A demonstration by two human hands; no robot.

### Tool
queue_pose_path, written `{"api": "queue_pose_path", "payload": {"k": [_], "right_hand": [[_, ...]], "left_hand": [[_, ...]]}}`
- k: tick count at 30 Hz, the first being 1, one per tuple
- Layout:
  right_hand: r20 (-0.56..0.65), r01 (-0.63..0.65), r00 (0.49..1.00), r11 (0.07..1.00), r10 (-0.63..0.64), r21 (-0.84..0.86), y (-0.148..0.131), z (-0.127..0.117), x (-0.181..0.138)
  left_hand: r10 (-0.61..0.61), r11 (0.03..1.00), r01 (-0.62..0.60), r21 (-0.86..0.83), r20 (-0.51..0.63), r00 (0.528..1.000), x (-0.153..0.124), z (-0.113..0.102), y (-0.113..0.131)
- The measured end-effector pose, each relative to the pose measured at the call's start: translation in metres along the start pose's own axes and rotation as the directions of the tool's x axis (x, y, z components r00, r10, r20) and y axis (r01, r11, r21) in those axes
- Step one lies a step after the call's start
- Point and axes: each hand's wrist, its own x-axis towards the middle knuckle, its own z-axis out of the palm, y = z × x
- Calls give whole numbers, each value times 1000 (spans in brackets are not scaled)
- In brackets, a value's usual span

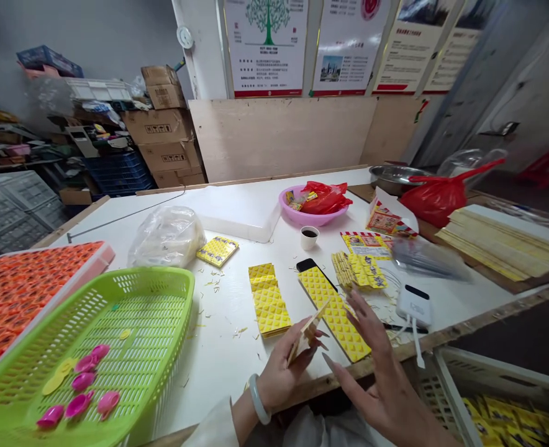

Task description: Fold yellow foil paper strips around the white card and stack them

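Note:
My left hand [280, 367], with a pale bangle [258, 400] at the wrist, grips a small folded card [308, 332] near the table's front edge. The card is seen edge-on, its pale side showing. Fingers spread, my right hand [377, 366] is raised just right of it, holding nothing. Between and beyond the hands lies a long yellow patterned card strip [335, 316], partly over a black phone [308, 264]. Left of that is a pile of creased yellow strips [269, 304]. Folded yellow cards [358, 270] stand bunched beyond my right hand.
A green basket [181, 310] with pink and yellow plastic pieces sits left, beside a tray of orange pieces [41, 285]. Further back are a paper cup [308, 243], a pink bowl [297, 215] and a clear bag [165, 239]. A white power bank [414, 304] with cables lies right.

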Motion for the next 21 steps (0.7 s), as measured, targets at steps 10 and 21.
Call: {"api": "queue_pose_path", "payload": {"k": [10, 21], "right_hand": [[281, 320, 934, 862, -219, -393, -9, -21, 20], [121, -624, 774, 720, 621, 304, 6, 11, 3]], "left_hand": [[-344, 910, 396, -120, 313, 885, -21, 24, 65], [-377, 909, 369, 195, 4, 926, -19, 41, 43]]}}
